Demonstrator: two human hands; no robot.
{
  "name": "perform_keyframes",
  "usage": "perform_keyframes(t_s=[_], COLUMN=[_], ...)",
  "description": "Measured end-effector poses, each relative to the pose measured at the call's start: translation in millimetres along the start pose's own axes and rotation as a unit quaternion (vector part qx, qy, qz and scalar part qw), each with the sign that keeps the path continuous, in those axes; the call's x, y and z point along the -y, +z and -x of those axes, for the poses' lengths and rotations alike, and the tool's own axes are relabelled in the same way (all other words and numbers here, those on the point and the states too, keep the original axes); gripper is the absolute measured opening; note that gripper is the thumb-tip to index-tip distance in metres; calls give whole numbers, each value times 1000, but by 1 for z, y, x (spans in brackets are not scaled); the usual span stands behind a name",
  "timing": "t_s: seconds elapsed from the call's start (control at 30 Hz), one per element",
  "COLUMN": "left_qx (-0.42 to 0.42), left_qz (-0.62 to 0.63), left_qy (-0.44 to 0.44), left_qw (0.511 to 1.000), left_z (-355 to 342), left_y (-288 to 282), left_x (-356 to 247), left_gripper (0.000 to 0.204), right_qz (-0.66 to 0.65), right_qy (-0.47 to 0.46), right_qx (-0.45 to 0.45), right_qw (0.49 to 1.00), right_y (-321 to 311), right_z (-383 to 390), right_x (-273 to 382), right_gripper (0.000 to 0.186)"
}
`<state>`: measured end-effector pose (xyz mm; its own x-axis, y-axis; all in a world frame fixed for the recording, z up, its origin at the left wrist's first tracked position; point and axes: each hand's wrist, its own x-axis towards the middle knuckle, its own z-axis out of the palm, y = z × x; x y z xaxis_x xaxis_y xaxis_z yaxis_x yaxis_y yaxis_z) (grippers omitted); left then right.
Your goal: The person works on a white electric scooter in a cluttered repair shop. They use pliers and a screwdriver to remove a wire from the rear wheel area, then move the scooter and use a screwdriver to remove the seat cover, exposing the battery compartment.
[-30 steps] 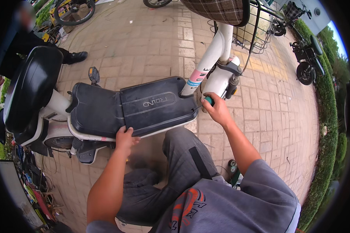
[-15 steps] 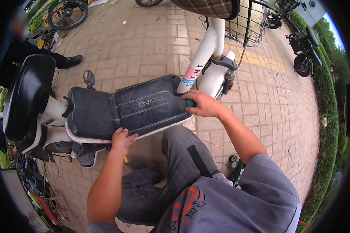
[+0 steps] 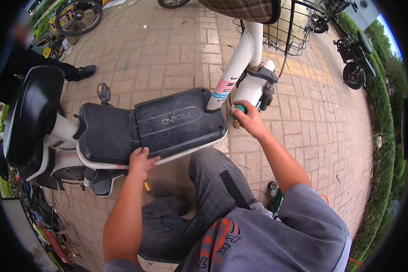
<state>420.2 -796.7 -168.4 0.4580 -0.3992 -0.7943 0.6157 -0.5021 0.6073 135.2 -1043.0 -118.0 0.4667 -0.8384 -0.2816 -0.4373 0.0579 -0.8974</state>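
My right hand [image 3: 248, 119] is closed round the green handle of a screwdriver [image 3: 239, 111]. Its thin shaft slants down to the front corner of the black footboard cover [image 3: 172, 140] on a white electric scooter [image 3: 234, 68], near the base of the steering column. Whether the tip sits in a screw is too small to see. On the cover's near edge, by the seam beside the rear black panel [image 3: 106, 131], rests my left hand [image 3: 141, 162], fingers spread. Below it shows a short orange-yellow stick [image 3: 147, 187], partly hidden by my forearm.
The scooter's padded seat [image 3: 36, 113] rises at the left, with a person's leg and black shoe [image 3: 85, 72] beyond. A wire basket [image 3: 292, 34] is at the front. Tools and parts [image 3: 43, 222] lie at lower left. Another black scooter [image 3: 354, 68] stands by the hedge.
My right hand has moved right and slightly up from the cover's corner, and the screwdriver now slants with its shaft visible. My left hand stays nearly in place.
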Motion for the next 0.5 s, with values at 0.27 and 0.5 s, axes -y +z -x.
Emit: perform_keyframes(t_s=[0.27, 0.5], left_qx=[-9, -3], left_qz=[-7, -25], left_qy=[0, -14], left_qw=[1000, 1000], left_z=[6, 0], left_y=[0, -1], left_x=[9, 9], left_gripper=[57, 55], right_qz=[118, 398], right_qy=[-239, -233], right_qx=[-15, 64], right_qw=[964, 885], right_y=[19, 65], right_z=[-9, -118], right_x=[47, 106], right_gripper=[41, 42])
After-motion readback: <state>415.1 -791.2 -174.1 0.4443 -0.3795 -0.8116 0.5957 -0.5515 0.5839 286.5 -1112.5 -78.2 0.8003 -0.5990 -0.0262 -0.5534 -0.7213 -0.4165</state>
